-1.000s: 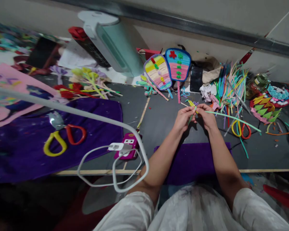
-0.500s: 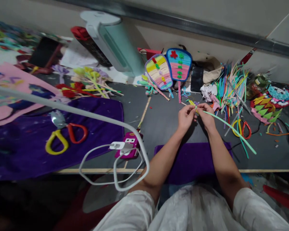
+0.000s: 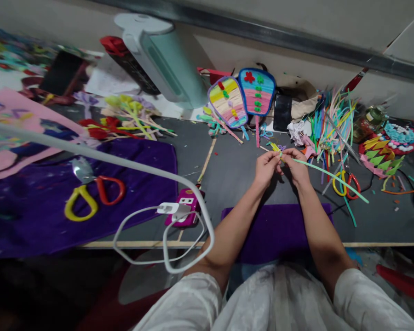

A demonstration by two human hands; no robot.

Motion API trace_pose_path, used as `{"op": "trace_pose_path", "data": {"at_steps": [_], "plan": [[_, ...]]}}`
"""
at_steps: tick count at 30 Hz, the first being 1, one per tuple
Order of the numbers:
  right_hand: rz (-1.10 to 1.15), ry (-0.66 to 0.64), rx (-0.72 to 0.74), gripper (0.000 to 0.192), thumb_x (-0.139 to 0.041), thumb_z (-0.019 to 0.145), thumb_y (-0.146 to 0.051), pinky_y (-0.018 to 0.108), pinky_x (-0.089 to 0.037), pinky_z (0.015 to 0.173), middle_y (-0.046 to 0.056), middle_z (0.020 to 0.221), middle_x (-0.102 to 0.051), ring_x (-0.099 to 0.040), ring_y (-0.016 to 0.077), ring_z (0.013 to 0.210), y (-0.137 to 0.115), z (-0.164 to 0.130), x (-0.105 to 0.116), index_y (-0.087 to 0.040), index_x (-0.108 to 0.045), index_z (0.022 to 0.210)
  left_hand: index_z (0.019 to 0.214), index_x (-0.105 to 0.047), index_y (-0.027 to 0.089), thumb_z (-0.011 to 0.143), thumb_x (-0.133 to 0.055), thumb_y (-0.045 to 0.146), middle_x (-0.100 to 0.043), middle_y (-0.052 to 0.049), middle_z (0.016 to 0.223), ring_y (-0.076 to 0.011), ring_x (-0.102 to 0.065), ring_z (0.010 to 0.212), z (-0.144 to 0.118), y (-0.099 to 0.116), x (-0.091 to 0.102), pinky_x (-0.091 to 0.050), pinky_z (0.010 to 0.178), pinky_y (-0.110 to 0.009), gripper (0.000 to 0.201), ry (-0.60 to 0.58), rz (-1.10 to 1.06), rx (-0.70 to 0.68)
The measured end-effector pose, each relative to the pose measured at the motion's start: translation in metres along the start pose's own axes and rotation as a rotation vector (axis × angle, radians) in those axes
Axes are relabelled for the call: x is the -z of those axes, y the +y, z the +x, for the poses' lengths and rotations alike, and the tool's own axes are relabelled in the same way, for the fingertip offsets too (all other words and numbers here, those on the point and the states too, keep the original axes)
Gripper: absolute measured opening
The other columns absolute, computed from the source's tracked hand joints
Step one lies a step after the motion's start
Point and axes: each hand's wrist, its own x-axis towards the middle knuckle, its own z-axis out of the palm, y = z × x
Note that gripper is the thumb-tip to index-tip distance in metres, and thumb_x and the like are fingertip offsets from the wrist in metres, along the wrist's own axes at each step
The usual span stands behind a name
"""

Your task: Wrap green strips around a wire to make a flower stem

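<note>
My left hand point(image 3: 267, 166) and my right hand point(image 3: 296, 166) meet fingertip to fingertip above the dark grey table point(image 3: 234, 174). Both pinch the same long light-green strip point(image 3: 331, 175), which trails from my right fingers down to the right. A small yellow piece point(image 3: 274, 147) sticks out just above my left fingertips. A purple cloth point(image 3: 276, 230) lies under my forearms at the near edge.
Yellow-and-red scissors point(image 3: 347, 184) and a heap of coloured strips point(image 3: 329, 122) lie at the right. Two striped craft fans point(image 3: 241, 99) sit at the back. At the left are larger scissors point(image 3: 93, 196) on a purple cloth, a pink power strip point(image 3: 184, 208) and a white cable point(image 3: 165, 248).
The free end of the green strip swung down toward the table and then rose slightly. My hands stayed together at nearly the same spot.
</note>
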Motion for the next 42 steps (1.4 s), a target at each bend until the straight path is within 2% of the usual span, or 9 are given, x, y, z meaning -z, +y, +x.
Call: {"op": "trace_pose_path", "data": {"at_steps": [6, 9, 11, 15, 19, 21, 31, 38, 42], "plan": [[0.007, -0.052, -0.018, 0.015, -0.066, 0.063, -0.029, 0.023, -0.04, 0.056, -0.004, 0.061, -0.058, -0.048, 0.0086, 0.054, -0.0009, 0.0023, 0.0061, -0.018, -0.061, 0.072, 0.074, -0.057, 0.014, 0.065, -0.071, 0.031, -0.054, 0.003, 0.058, -0.0059, -0.051, 0.039, 0.0021, 0.0063, 0.0065, -0.042, 0.039, -0.018, 0.024, -0.068, -0.026, 0.108], [-0.021, -0.064, -0.008, 0.014, -0.066, 0.063, -0.028, 0.023, -0.04, 0.056, -0.003, 0.063, -0.058, -0.048, 0.0085, 0.055, 0.0007, 0.0037, 0.009, -0.018, -0.061, 0.072, 0.075, -0.056, 0.013, 0.063, -0.074, 0.033, -0.056, 0.002, 0.06, -0.0074, -0.053, 0.041, 0.003, 0.0075, 0.0094, -0.046, 0.041, -0.02, 0.029, -0.122, -0.052, 0.178], [-0.043, -0.049, -0.005, 0.014, -0.065, 0.064, -0.029, 0.023, -0.039, 0.055, -0.003, 0.063, -0.059, -0.048, 0.0085, 0.055, 0.002, 0.0046, 0.0099, -0.018, -0.061, 0.072, 0.078, -0.057, 0.013, 0.063, -0.075, 0.033, -0.057, 0.001, 0.061, -0.008, -0.055, 0.043, 0.0027, 0.0068, 0.0086, -0.048, 0.043, -0.021, 0.031, -0.113, -0.047, 0.192], [-0.061, 0.004, -0.023, 0.014, -0.063, 0.064, -0.029, 0.023, -0.038, 0.054, -0.003, 0.061, -0.058, -0.048, 0.0086, 0.053, 0.004, 0.0065, 0.0094, -0.018, -0.061, 0.072, 0.086, -0.056, 0.014, 0.065, -0.072, 0.032, -0.059, 0.001, 0.063, -0.0106, -0.059, 0.049, 0.0012, 0.0022, 0.0034, -0.049, 0.045, -0.022, 0.031, -0.025, 0.054, 0.071], [-0.087, 0.055, -0.001, 0.015, -0.063, 0.063, -0.03, 0.023, -0.038, 0.055, -0.004, 0.061, -0.058, -0.049, 0.009, 0.055, 0.0062, 0.0079, 0.008, -0.018, -0.061, 0.071, 0.076, -0.057, 0.015, 0.067, -0.069, 0.029, -0.058, 0.002, 0.061, -0.0106, -0.059, 0.048, 0.0009, -0.0018, 0.0009, -0.046, 0.043, -0.02, 0.021, 0.051, 0.217, -0.109], [-0.09, 0.057, 0.004, 0.015, -0.063, 0.063, -0.03, 0.023, -0.038, 0.055, -0.004, 0.061, -0.058, -0.049, 0.0094, 0.055, 0.0068, 0.0077, 0.0074, -0.018, -0.06, 0.071, 0.073, -0.059, 0.015, 0.07, -0.065, 0.028, -0.058, 0.002, 0.06, -0.0105, -0.058, 0.047, 0.0004, -0.0015, 0.0007, -0.044, 0.042, -0.019, 0.015, 0.067, 0.271, -0.152], [-0.07, 0.049, 0.001, 0.017, -0.065, 0.063, -0.031, 0.024, -0.041, 0.057, -0.003, 0.063, -0.061, -0.053, 0.011, 0.058, 0.0029, 0.0041, 0.0048, -0.017, -0.06, 0.072, 0.077, -0.059, 0.016, 0.078, -0.057, 0.029, -0.053, 0.004, 0.054, -0.0092, -0.052, 0.04, -0.0032, 0.0033, -0.0001, -0.039, 0.039, -0.019, 0.013, 0.002, 0.3, -0.166], [-0.097, 0.072, 0.031, 0.016, -0.065, 0.064, -0.03, 0.024, -0.04, 0.057, -0.003, 0.062, -0.059, -0.051, 0.0107, 0.057, 0.0061, 0.0054, 0.0052, -0.017, -0.06, 0.072, 0.082, -0.063, 0.015, 0.076, -0.062, 0.033, -0.063, -0.001, 0.071, -0.0098, -0.058, 0.047, -0.0037, 0.0002, 0.0001, -0.044, 0.044, -0.02, 0.018, 0.053, 0.361, -0.243], [-0.101, 0.049, 0.048, 0.016, -0.064, 0.066, -0.031, 0.024, -0.04, 0.057, -0.003, 0.064, -0.059, -0.051, 0.0102, 0.058, 0.0051, 0.0034, 0.0038, -0.017, -0.06, 0.072, 0.08, -0.062, 0.014, 0.075, -0.062, 0.031, -0.061, -0.001, 0.065, -0.0109, -0.057, 0.045, -0.0033, 0.0023, -0.0003, -0.042, 0.041, -0.02, 0.018, 0.058, 0.285, -0.155]]}}
